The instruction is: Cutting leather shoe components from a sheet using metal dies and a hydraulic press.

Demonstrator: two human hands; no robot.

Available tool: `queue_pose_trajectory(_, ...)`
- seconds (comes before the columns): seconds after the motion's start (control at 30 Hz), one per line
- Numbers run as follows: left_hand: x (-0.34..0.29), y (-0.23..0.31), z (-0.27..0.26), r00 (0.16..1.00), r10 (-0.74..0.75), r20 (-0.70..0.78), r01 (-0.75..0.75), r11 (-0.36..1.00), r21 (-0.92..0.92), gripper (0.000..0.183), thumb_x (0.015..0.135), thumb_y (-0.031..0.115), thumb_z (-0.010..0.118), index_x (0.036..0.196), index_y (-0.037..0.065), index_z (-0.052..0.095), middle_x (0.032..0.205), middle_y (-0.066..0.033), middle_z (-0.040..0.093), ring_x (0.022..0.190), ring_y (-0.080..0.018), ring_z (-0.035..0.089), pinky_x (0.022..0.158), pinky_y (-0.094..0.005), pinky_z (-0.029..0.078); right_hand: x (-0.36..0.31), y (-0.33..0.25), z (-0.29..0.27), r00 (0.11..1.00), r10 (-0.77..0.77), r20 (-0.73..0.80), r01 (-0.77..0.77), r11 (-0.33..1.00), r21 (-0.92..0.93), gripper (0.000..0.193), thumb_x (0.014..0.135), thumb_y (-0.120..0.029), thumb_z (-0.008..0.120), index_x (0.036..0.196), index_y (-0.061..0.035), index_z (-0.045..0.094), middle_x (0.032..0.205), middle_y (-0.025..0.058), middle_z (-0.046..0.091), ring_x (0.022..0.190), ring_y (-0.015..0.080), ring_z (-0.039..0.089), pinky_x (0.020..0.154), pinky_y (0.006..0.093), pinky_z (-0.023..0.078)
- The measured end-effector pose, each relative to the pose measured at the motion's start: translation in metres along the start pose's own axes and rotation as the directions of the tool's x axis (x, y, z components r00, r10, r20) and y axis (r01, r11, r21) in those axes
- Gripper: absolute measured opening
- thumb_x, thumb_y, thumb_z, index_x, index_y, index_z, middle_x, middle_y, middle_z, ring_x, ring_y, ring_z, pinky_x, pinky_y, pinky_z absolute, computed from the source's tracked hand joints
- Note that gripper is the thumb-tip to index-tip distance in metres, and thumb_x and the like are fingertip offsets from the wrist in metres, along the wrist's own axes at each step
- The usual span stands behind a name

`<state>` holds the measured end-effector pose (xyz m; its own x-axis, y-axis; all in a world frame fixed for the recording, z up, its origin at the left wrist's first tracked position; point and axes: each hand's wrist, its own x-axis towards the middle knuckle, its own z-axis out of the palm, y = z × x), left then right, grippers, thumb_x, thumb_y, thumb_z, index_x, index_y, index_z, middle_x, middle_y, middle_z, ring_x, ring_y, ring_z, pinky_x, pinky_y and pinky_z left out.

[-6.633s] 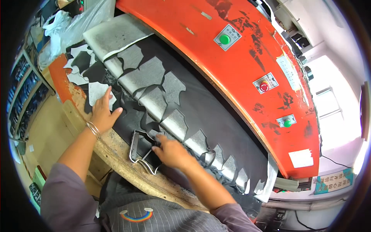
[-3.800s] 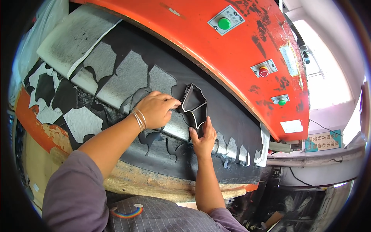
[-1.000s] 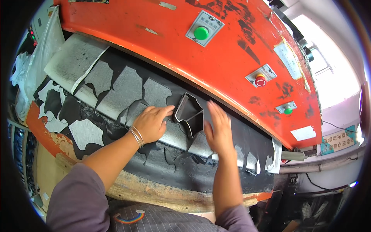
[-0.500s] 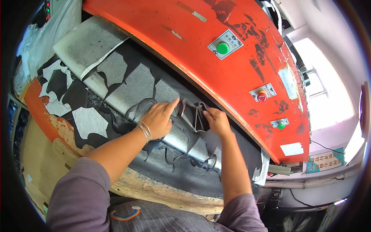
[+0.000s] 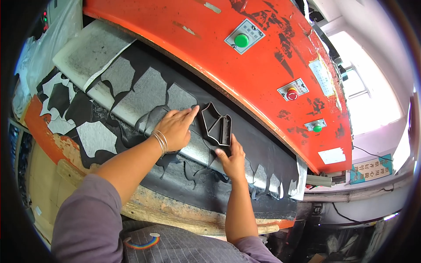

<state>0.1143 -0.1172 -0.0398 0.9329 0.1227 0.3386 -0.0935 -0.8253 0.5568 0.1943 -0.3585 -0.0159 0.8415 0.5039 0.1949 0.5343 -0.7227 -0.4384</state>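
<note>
A metal cutting die [image 5: 212, 130] with a pointed, many-sided outline and inner braces lies on a black sheet of leather-like material [image 5: 258, 142]. At its near right corner, my right hand [image 5: 233, 161] holds the edge between thumb and fingers. My left hand [image 5: 172, 131], with bracelets at the wrist, rests on the sheet left of the die. Its index finger stretches toward the die's upper left corner, and nothing is in its grasp. Grey pieces [image 5: 147, 94] show through cut-out gaps in the black material beyond my left hand.
Above the work surface hangs a red machine beam [image 5: 188, 39] with a green button [image 5: 241, 40], a red knob [image 5: 292, 94] and a smaller green button [image 5: 317, 127]. Cut scraps [image 5: 97, 138] lie at left. A wooden edge [image 5: 175, 217] runs along the near side.
The cutting die has turned and now lies flatter. My right hand has shifted from its right side to its near corner. My left hand stays nearly in place; the view has shifted slightly.
</note>
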Motion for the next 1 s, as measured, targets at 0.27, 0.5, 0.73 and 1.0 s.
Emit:
queue_pose_trajectory(0.27, 0.013, 0.003, -0.001, 0.997, -0.052, 0.059, 0.053, 0.999, -0.012, 0.068, 0.08, 0.012, 0.053, 0.143, 0.002, 0.032, 0.129, -0.0182, 0.053, 0.125, -0.0248, 0.046, 0.104, -0.0381, 0.028, 0.001, 0.0, -0.002, 1.0, -0.014, -0.022, 0.012, 0.999, -0.053, 0.054, 0.081, -0.027, 0.071, 0.129, -0.0068, 0.055, 0.125, 0.0192, 0.056, 0.117, 0.0351, 0.049, 0.101, 0.0434, 0.034)
queue_pose_trajectory(0.5, 0.027, -0.004, -0.006, 0.992, -0.099, 0.076, 0.097, 0.995, 0.035, 0.064, 0.08, 0.012, 0.054, 0.142, 0.007, 0.038, 0.122, -0.0138, 0.06, 0.124, -0.0242, 0.045, 0.099, -0.0381, 0.031, -0.012, -0.02, 0.033, 0.973, -0.019, -0.23, 0.007, 0.998, -0.055, 0.052, 0.079, -0.03, 0.073, 0.122, -0.0031, 0.06, 0.119, 0.0206, 0.059, 0.109, 0.0348, 0.055, 0.098, 0.0421, 0.037)
queue_pose_trajectory(0.73, 0.032, -0.007, 0.003, 0.996, -0.086, -0.01, 0.087, 0.996, 0.007, 0.059, 0.08, 0.009, 0.054, 0.138, 0.01, 0.045, 0.118, -0.0127, 0.062, 0.12, -0.025, 0.048, 0.096, -0.0387, 0.035, -0.011, -0.035, 0.044, 0.947, -0.029, -0.321, -0.019, 0.989, -0.148, 0.062, 0.075, -0.036, 0.076, 0.121, 0.0018, 0.058, 0.117, 0.0223, 0.06, 0.109, 0.0342, 0.056, 0.097, 0.0419, 0.038)
queue_pose_trajectory(1.0, 0.03, -0.009, 0.005, 0.996, -0.061, -0.071, 0.059, 0.998, -0.027, 0.057, 0.079, 0.006, 0.053, 0.136, 0.008, 0.047, 0.121, -0.0155, 0.059, 0.115, -0.0257, 0.052, 0.097, -0.0376, 0.036, -0.004, -0.03, 0.044, 0.953, -0.01, -0.302, -0.031, 0.991, -0.132, 0.065, 0.074, -0.038, 0.076, 0.122, 0.0018, 0.056, 0.118, 0.0211, 0.059, 0.112, 0.0332, 0.054, 0.098, 0.0425, 0.037)
